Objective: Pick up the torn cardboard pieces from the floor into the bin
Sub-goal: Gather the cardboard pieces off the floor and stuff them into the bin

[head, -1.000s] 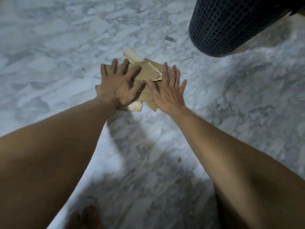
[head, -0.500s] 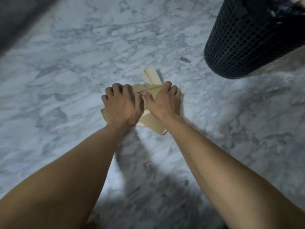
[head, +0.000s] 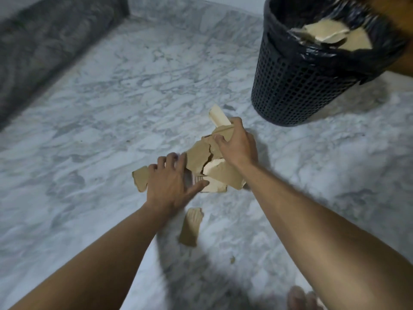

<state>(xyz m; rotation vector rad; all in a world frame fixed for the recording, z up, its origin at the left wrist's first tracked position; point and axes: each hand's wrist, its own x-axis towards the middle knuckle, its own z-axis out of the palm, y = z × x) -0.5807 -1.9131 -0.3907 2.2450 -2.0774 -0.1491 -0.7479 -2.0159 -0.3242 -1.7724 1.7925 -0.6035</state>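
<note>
A bundle of torn brown cardboard pieces [head: 201, 158] is held between both hands just above the marble floor. My left hand [head: 171, 184] grips its near left side, with a small piece [head: 140, 179] sticking out to the left. My right hand [head: 238, 145] clasps the far right side, where a pale strip [head: 218, 116] juts up. One loose piece [head: 191, 227] lies on the floor below the hands, and a tiny scrap [head: 232, 259] lies nearer me. The black mesh bin [head: 297, 86] stands at the upper right, lined with a black bag and holding cardboard [head: 335, 35].
A dark grey stone ledge [head: 51, 48] runs along the upper left edge of the floor. My bare toes [head: 301, 298] show at the bottom right. A brown wooden surface [head: 402, 61] sits behind the bin.
Both hands went from pressing flat on the pile to closing around it and lifting it. One piece has dropped out onto the floor. The view has tilted up, showing the bin's open top.
</note>
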